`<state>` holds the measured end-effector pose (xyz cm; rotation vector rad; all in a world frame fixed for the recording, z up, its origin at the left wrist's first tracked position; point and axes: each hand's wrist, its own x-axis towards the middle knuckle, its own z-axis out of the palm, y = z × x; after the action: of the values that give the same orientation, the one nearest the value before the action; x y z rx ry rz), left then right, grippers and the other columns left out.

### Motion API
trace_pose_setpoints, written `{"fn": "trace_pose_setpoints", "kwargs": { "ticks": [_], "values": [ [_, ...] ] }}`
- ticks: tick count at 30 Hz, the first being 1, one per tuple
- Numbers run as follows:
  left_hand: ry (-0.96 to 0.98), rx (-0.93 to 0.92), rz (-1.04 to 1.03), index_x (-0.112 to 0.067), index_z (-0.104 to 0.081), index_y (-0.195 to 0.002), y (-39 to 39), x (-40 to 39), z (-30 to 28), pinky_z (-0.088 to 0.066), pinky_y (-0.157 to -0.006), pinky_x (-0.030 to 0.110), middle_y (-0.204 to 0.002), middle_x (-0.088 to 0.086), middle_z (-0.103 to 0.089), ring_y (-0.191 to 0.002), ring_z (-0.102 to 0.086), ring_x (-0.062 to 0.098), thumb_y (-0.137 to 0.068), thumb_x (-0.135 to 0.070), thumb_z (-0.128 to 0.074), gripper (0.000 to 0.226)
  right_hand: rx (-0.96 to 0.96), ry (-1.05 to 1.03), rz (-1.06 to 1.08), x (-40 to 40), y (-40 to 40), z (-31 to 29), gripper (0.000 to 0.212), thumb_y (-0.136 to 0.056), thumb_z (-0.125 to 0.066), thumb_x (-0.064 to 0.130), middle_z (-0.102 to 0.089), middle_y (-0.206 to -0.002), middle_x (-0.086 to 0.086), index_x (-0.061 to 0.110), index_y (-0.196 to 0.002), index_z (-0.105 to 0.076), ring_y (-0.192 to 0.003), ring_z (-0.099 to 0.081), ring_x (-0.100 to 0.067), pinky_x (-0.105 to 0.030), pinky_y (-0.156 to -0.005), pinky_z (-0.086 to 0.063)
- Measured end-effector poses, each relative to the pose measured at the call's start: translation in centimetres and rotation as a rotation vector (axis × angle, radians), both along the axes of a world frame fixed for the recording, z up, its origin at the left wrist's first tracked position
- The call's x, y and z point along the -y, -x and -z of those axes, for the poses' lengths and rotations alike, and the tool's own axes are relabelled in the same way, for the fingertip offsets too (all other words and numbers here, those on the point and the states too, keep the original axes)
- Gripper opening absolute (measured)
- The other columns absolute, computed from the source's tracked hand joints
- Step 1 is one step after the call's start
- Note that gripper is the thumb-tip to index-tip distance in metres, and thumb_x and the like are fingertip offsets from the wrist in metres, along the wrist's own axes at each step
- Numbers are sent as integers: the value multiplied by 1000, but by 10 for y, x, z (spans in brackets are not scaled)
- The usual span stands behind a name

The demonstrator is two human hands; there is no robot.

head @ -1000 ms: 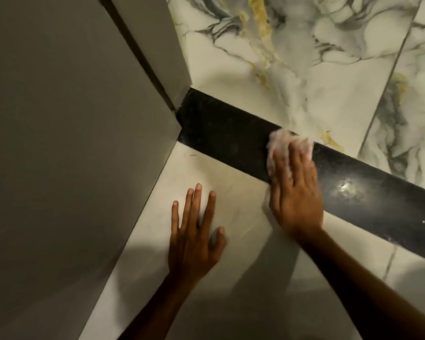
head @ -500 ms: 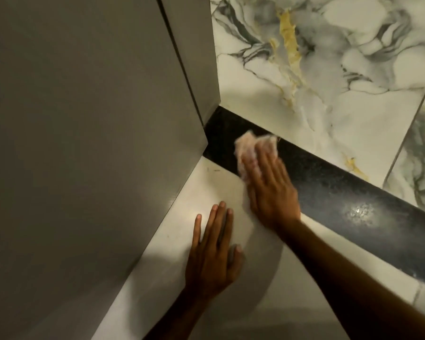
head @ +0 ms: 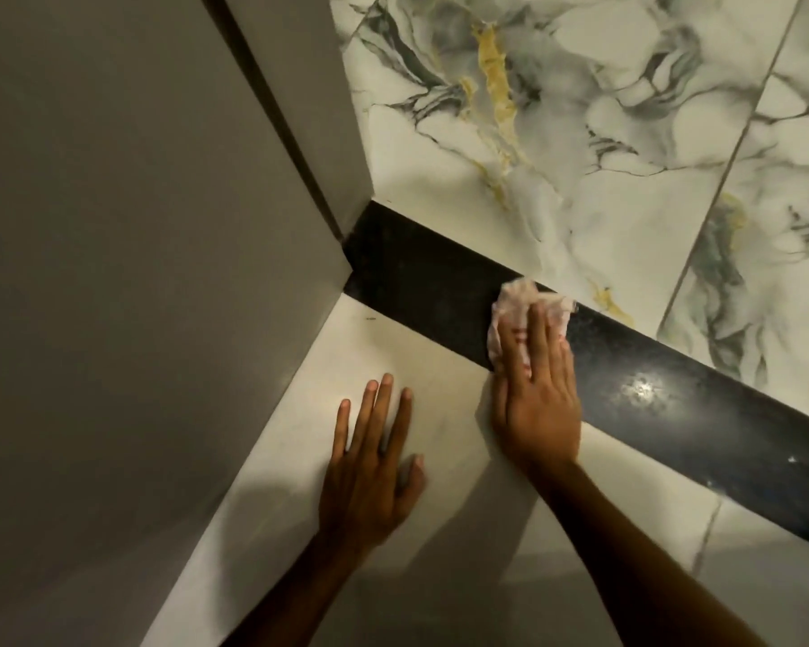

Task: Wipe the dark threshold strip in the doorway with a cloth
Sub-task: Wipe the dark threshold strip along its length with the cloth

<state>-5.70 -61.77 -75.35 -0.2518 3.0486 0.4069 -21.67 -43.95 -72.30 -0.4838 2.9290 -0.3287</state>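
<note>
A dark, glossy threshold strip [head: 421, 282] runs diagonally from the grey door frame at centre left down to the right edge. My right hand [head: 535, 399] lies flat across the strip and presses a crumpled white-pink cloth [head: 521, 301] onto it; the cloth sticks out past my fingertips at the strip's far edge. My left hand [head: 370, 464] rests flat on the pale floor tile on the near side of the strip, fingers spread, holding nothing.
A grey wall and door frame [head: 295, 114] fill the left side and meet the strip's left end. Marbled white tiles [head: 580, 147] with grey and gold veins lie beyond the strip. A light glare spot [head: 641, 389] shows on the strip right of my hand.
My right hand slid the cloth left toward the door frame, then back to the right along the strip. My left hand stayed planted on the pale tile.
</note>
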Motion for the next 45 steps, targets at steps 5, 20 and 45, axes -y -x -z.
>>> {"fn": "trace_pose_setpoints", "kwargs": {
  "ticks": [5,20,45],
  "values": [
    [-10,-37,110,-17,-32,-172,6,-24,7,-13,-139,53,-182,10,-23,-170,-19,29,-111,-54,-30,71,-57,56,-40,55,73,5,63,-117,-35,35,-10,-184,-15,20,-175,-17,-172,-7,-33,-49,-142,-9],
    [34,28,512,-16,-21,-175,13,-149,-1,-17,-137,63,-183,16,-16,-170,-16,36,-109,-55,-38,78,-185,-53,562,-212,-31,2,57,-116,-40,29,-25,-180,-21,12,-171,-33,-169,-21,-40,-57,-136,-29],
    [77,-84,802,-19,-10,-176,54,-234,16,-1,-139,55,-185,15,-7,-172,-5,31,-111,-58,-31,79,-137,-30,751,-332,-51,-2,57,-119,-33,33,-18,-183,-15,15,-173,-26,-172,-14,-33,-50,-141,-18]
  ]
}}
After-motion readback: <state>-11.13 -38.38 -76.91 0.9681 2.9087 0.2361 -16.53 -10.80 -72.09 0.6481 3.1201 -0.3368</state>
